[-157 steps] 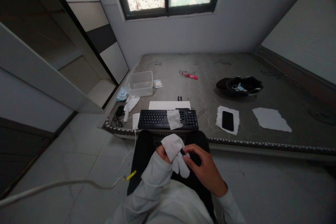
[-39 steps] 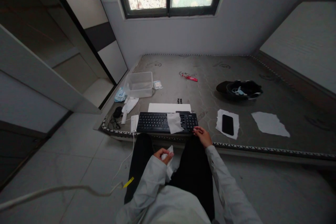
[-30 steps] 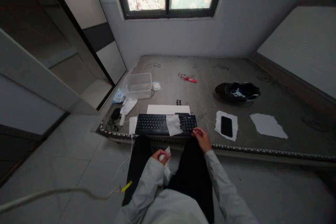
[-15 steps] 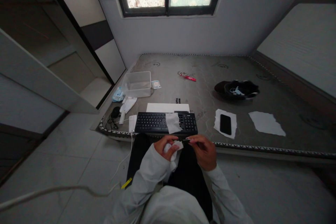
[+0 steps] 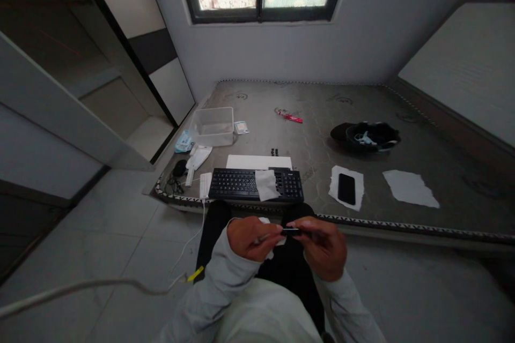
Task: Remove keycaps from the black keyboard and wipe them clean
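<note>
Small black piece (image 5: 290, 231): pinched between the fingertips of the right hand (image 5: 322, 246) and touching the left fingers; held over the lap, just in front of the mattress edge; too small to say for certain what it is, though it looks like a keycap.
Handling, as a judgement: light, stiff plastic, smooth and easy to drop; best taken by its two short sides with fingertips only, since a harder squeeze would flick it away.
Wipe (image 5: 269, 223): white, soft and limp; bunched in the left hand (image 5: 251, 238), mostly hidden by the curled fingers; it will fold around whatever is pressed into it.
Left fingers: clenched around the wipe, thumb side toward the black piece.
Right fingers: pinching the black piece, the rest curled under.
Beyond the fingers: one black keyboard (image 5: 241, 184) on the mattress (image 5: 322, 118), one second wipe (image 5: 266, 184) lying across its keys, one white sheet (image 5: 259, 161) just behind it.
Right of the fingers: one phone (image 5: 346, 188) lying on a white paper (image 5: 335, 178); one more torn paper (image 5: 409, 188) well apart.
Far left: one clear tub (image 5: 212, 126).
Count: two hands, two wipes, one small black piece.
</note>
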`<control>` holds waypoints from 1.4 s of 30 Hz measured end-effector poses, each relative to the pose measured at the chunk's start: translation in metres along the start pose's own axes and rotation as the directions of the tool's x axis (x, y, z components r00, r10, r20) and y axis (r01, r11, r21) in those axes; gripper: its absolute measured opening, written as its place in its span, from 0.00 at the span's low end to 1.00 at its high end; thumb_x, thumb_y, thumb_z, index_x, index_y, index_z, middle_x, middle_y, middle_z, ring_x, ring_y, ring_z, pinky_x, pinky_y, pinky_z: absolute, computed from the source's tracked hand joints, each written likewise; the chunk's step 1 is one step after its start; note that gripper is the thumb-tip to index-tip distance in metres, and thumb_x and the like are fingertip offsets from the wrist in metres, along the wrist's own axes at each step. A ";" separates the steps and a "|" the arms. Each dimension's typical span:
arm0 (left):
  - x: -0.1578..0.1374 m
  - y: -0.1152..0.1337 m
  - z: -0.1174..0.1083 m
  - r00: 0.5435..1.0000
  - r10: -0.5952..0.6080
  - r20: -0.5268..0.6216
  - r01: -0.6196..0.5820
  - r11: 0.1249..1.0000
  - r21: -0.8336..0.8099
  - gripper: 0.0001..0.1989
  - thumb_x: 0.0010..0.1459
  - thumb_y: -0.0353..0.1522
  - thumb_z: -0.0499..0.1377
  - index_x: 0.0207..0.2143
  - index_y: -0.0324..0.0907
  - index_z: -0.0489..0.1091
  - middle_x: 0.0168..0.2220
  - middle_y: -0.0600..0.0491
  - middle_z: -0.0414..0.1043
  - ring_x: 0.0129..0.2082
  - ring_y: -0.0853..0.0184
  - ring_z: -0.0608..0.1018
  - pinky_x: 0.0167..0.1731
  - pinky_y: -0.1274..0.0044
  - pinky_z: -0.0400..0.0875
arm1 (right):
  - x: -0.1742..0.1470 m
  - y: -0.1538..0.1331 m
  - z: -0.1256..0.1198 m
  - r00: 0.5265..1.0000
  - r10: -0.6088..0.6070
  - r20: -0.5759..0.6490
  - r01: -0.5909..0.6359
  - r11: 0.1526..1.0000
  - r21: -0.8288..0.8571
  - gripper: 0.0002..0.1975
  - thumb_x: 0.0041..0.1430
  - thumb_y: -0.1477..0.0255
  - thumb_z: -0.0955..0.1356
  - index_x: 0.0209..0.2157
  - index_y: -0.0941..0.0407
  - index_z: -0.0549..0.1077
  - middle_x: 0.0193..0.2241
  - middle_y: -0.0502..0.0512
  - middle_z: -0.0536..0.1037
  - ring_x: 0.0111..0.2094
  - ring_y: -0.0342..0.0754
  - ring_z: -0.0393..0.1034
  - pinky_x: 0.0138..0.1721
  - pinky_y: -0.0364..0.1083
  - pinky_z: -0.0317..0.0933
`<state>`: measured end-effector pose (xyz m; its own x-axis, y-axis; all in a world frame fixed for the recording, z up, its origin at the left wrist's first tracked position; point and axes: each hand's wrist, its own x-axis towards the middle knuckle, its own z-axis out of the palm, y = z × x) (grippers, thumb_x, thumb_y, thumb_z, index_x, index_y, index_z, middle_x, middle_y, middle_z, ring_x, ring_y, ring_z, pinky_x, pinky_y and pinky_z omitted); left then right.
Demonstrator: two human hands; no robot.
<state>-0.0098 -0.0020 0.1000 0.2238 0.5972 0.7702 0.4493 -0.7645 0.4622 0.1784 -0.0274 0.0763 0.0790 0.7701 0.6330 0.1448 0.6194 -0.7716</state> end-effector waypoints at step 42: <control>-0.058 -0.026 0.037 0.901 -0.433 0.025 0.433 0.898 -0.073 0.03 0.60 0.34 0.62 0.32 0.45 0.74 0.25 0.58 0.79 0.20 0.73 0.75 0.22 0.82 0.68 | -0.002 0.075 -0.042 0.862 0.469 -0.191 -0.503 0.839 -0.208 0.12 0.54 0.60 0.75 0.34 0.55 0.79 0.30 0.54 0.83 0.32 0.50 0.77 0.36 0.47 0.71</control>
<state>-0.0026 -0.0079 0.0272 0.0290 0.8750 0.4833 0.4374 -0.4458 0.7810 0.2305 0.0113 0.0203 0.3248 0.9253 0.1959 0.2874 0.1008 -0.9525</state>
